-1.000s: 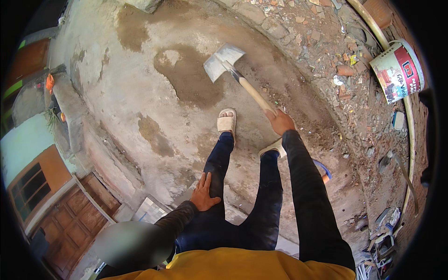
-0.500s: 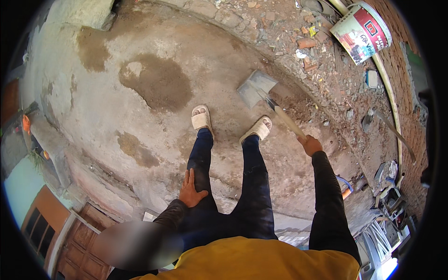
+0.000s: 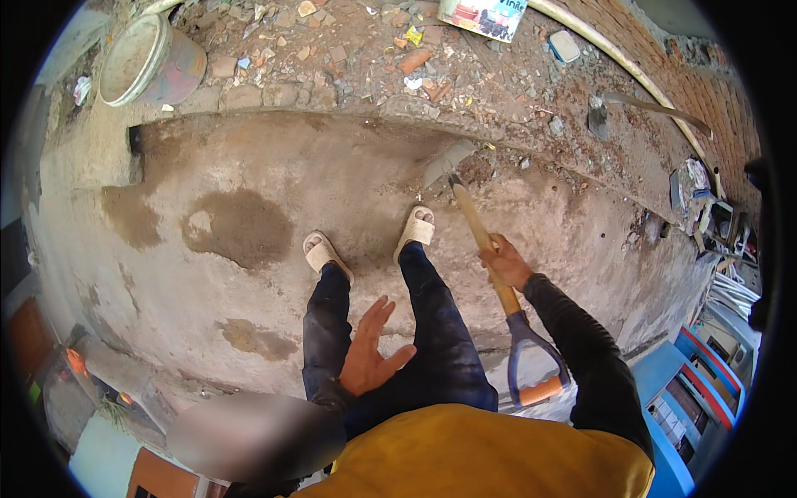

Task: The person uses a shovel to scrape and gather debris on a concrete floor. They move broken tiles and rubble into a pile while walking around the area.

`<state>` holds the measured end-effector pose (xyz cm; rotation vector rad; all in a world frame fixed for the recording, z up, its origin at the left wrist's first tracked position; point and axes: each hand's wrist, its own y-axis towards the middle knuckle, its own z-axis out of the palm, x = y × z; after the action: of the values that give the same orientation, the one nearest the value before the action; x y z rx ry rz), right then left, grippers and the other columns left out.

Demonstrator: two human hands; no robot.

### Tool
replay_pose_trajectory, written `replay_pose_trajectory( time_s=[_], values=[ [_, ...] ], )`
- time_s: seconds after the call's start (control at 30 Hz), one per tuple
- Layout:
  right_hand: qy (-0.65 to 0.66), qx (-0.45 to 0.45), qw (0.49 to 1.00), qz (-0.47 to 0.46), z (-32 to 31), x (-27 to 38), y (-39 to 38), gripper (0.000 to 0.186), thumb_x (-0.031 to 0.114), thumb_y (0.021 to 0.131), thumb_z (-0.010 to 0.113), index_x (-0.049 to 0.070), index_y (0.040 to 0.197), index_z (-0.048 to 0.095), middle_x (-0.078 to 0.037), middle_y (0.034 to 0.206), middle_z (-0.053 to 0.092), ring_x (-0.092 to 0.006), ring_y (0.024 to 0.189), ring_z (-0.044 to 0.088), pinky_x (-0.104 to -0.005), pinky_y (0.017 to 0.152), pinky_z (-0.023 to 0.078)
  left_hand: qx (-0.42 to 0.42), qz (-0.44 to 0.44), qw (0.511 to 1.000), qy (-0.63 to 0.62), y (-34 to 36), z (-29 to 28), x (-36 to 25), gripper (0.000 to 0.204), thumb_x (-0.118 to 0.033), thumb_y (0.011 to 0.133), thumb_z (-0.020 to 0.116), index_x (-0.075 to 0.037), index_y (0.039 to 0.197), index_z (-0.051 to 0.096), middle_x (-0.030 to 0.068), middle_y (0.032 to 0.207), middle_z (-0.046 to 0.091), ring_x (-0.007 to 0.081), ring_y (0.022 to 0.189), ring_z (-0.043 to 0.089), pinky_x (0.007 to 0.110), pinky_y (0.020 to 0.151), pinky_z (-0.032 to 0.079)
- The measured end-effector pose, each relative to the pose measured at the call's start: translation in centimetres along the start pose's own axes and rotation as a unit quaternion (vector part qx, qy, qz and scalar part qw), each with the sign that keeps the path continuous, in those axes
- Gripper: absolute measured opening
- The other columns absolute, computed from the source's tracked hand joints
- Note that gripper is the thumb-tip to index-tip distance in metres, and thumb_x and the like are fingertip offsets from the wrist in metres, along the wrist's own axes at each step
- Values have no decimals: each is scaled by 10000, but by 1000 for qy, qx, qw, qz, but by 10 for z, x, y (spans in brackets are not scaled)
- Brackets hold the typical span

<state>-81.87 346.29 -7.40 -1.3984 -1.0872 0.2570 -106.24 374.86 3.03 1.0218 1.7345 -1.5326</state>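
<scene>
While the shovel (image 3: 476, 224) slants through the right grip (image 3: 506, 264), its blade (image 3: 447, 164) lies ahead beside loose soil (image 3: 498, 166) and its looped handle (image 3: 540, 390) sits behind, nearer the body. That grip is wrapped around the wooden shaft, its forearm angling in from the lower right. The left grip (image 3: 374, 353) holds nothing, fingers extended and thumb apart, over the dark trousers (image 3: 444, 336).
</scene>
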Motion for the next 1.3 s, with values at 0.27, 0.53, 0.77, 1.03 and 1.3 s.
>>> replay_pose_trajectory(
  time_s=[0.27,0.53,0.77,1.03,1.3],
  values=[
    [27,-261,962,-75,235,56,70,762,238,825,688,53,1500,385,-140,937,649,-273,799,660,-370,721,564,88,-112,974,-176,-17,-61,-95,1041,-303,749,880,-5,1531,260,211,1438,448,320,1281,520,423,1056,434],
    [616,-28,755,221,443,124,117,328,144,794,744,106,1026,516,-63,865,525,-218,654,554,-433,593,577,-316,-217,915,-127,-66,-201,27,590,-90,929,616,-38,1466,377,97,1185,563,127,733,603,251,619,515],
    [680,-24,678,276,538,171,126,225,104,831,705,117,921,499,-28,738,490,-167,548,517,-401,552,570,-461,-261,848,-34,-67,-275,92,327,-245,969,639,-39,1213,564,13,900,561,75,614,481,235,525,406],
    [771,-49,599,211,406,149,243,183,131,859,686,104,880,507,-25,713,479,-171,550,504,-395,566,531,-363,-196,910,34,116,-268,124,159,-210,954,657,-60,963,603,-1,769,577,49,432,410,223,393,319],
    [730,-38,633,257,334,90,259,154,126,877,683,73,863,539,-32,739,502,-190,601,547,-407,606,559,-386,-280,879,12,158,-194,141,145,-209,928,634,-70,912,598,-1,648,544,71,393,421,239,359,303]
  ],
)
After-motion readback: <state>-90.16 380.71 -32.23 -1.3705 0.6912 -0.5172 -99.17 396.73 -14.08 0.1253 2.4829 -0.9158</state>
